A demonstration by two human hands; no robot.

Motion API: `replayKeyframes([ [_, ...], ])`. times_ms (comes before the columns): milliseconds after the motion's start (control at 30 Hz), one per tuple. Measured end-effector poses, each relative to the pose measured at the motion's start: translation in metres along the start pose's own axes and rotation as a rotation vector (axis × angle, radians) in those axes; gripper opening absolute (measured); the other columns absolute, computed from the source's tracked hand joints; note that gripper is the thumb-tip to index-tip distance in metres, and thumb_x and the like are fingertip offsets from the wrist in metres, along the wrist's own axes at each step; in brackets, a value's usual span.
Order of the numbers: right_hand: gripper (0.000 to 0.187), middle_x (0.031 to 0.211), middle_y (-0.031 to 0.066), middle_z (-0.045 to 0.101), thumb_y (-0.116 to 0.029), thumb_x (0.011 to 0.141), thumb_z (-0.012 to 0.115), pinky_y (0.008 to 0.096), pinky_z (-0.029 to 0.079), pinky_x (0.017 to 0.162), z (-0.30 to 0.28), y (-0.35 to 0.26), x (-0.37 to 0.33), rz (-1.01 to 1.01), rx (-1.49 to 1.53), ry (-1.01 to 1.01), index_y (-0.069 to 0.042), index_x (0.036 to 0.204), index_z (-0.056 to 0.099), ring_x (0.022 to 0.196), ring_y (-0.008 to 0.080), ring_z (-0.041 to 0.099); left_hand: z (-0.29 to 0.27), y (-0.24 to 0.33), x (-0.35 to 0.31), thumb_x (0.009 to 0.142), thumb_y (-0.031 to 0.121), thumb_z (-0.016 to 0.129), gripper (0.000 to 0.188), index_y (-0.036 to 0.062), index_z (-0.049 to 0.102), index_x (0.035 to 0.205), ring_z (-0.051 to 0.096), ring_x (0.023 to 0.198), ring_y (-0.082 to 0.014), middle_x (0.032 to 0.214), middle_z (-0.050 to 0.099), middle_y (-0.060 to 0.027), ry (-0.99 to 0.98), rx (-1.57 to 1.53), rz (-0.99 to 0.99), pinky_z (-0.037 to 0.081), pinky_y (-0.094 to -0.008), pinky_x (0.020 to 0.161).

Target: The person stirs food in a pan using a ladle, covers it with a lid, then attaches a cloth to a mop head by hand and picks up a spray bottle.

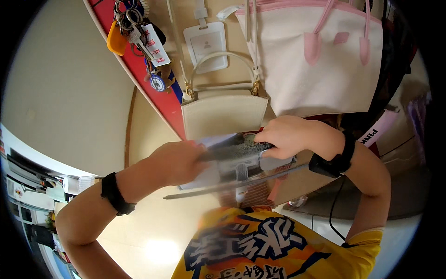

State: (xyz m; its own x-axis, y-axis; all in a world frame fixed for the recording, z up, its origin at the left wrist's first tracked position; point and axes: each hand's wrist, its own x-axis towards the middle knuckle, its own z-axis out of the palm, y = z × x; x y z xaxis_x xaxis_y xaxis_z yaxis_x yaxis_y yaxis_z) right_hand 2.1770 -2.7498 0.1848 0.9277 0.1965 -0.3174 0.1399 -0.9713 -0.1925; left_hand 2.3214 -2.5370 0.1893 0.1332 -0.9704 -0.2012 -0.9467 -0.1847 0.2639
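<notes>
Between my hands is a dark grey fuzzy cloth (241,148), smeared by motion. My left hand (179,162) is blurred and closed at the cloth's left end. My right hand (284,136) pinches its right end, thumb below and fingers on top. Right under the cloth lies a pale grey flat piece (232,166) with a ribbed joint-like part in its middle; it looks like a mop head, but blur hides the details. A thin grey bar (232,184) runs slantwise below it, in front of my yellow shirt (260,237).
Just beyond my hands hang a cream handbag (223,114) and a large white tote with pink handles (320,69). Keys (137,39) and a badge holder (206,46) hang at the far side. A black cable (332,209) drops beside my right arm.
</notes>
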Motion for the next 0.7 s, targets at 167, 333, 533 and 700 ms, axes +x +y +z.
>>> replayKeyframes([
  [167,0.022,0.065,0.0131,0.055,-0.025,0.068,0.058,0.0396,0.042,0.056,-0.001,-0.001,0.004,-0.023,-0.006,0.042,-0.004,0.073,0.054,0.064,0.0322,0.053,-0.007,0.005,-0.002,0.078,0.029,0.046,0.027,0.0059,0.052,0.089,0.053,0.074,-0.0306,0.075,0.055,-0.0136,-0.122,0.004,-0.091,0.043,-0.0387,0.065],
  [333,0.024,0.060,0.0120,0.054,-0.028,0.067,0.060,0.0365,0.041,0.053,-0.005,0.005,0.010,-0.054,0.057,0.046,-0.005,0.072,0.056,0.060,0.0299,0.053,-0.001,0.000,-0.003,0.077,0.030,0.047,0.027,0.0057,0.054,0.086,0.054,0.073,-0.0305,0.074,0.056,-0.0130,-0.073,-0.019,-0.072,0.043,-0.0383,0.065],
  [533,0.037,0.078,0.0132,0.058,-0.029,0.066,0.063,0.0324,0.044,0.058,-0.003,0.012,-0.002,0.014,0.260,0.107,-0.002,0.090,0.057,0.067,0.0256,0.056,0.003,-0.006,-0.007,0.075,0.032,0.053,0.032,0.0004,0.055,0.067,0.052,0.057,-0.0297,0.060,0.053,-0.0166,0.091,-0.118,-0.019,0.039,-0.0357,0.052],
  [700,0.035,0.084,0.0141,0.057,-0.023,0.069,0.062,0.0294,0.044,0.061,0.006,0.021,-0.031,0.020,0.285,0.189,-0.001,0.095,0.055,0.072,0.0227,0.056,0.002,-0.024,-0.029,0.076,0.037,0.053,0.040,0.0015,0.052,0.095,0.055,0.070,-0.0218,0.079,0.057,-0.0125,0.041,-0.508,-0.022,0.043,-0.0290,0.061],
])
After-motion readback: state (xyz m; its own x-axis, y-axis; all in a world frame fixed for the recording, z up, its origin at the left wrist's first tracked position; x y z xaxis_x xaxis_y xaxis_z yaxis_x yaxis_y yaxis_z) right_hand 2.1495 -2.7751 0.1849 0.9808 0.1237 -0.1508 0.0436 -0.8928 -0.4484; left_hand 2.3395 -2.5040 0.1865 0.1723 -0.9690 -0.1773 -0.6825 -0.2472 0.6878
